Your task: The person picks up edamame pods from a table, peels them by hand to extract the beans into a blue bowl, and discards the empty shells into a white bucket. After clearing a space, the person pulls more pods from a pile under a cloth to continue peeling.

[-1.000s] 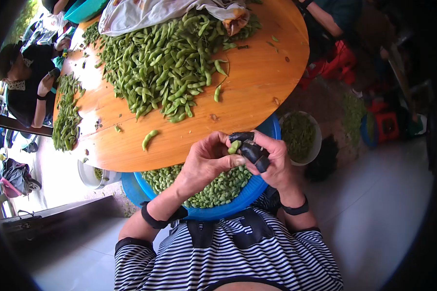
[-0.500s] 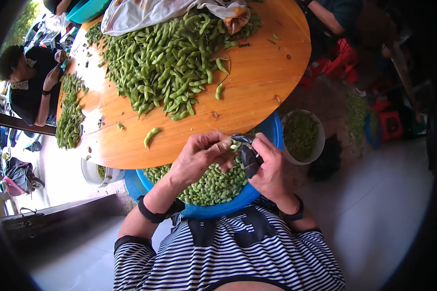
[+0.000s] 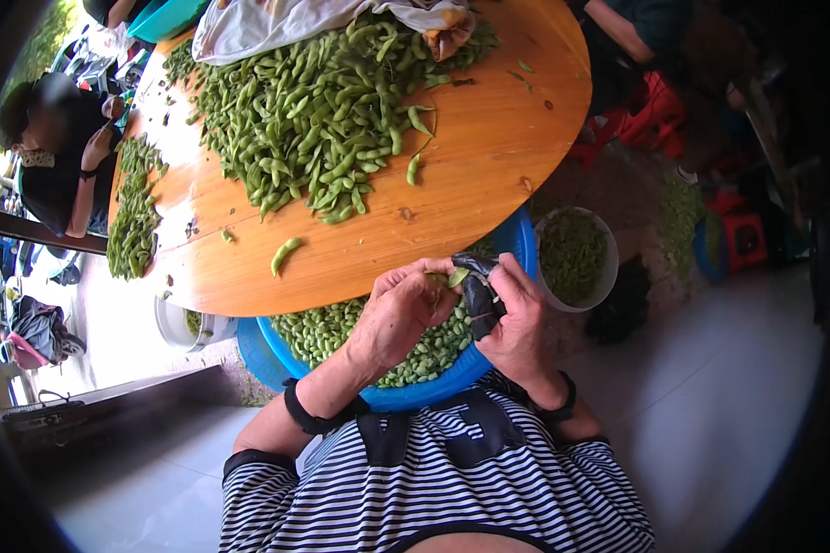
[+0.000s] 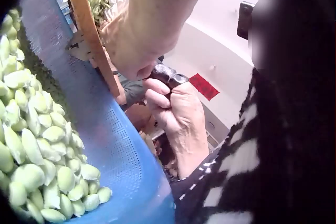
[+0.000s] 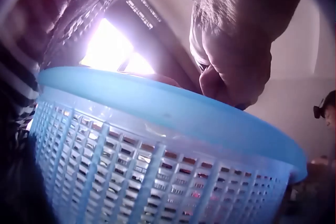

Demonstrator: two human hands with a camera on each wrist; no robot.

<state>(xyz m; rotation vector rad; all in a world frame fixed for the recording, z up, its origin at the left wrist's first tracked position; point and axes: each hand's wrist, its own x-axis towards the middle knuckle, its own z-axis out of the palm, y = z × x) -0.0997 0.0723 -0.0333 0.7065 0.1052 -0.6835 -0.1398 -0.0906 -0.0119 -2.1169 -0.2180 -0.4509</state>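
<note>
Over the blue basket (image 3: 415, 398), my left hand (image 3: 398, 321) pinches a green edamame pod (image 3: 457, 276). Opposite it, my right hand (image 3: 518, 323) has black coverings (image 3: 481, 309) on its digits and grips the pod's other end. The left wrist view shows the curled right hand (image 4: 184, 116) with the shiny black covering on top; the pod is hidden there. Shelled green beans (image 3: 392, 355) fill much of the basket below. In the right wrist view the right hand (image 5: 231, 61) hangs above the basket's rim (image 5: 157, 100).
A big heap of edamame pods (image 3: 295, 129) lies on the wooden table (image 3: 461, 166), partly under a white cloth (image 3: 295, 32). One loose pod (image 3: 286, 256) is near its front edge. White buckets (image 3: 609, 267) stand on both sides. A person (image 3: 65, 166) sits at the left.
The left fingers have shifted and curled in closer about the pod. The right hand has turned slightly, its black-covered digits staying near the pod. The heap on the table looks the same.
</note>
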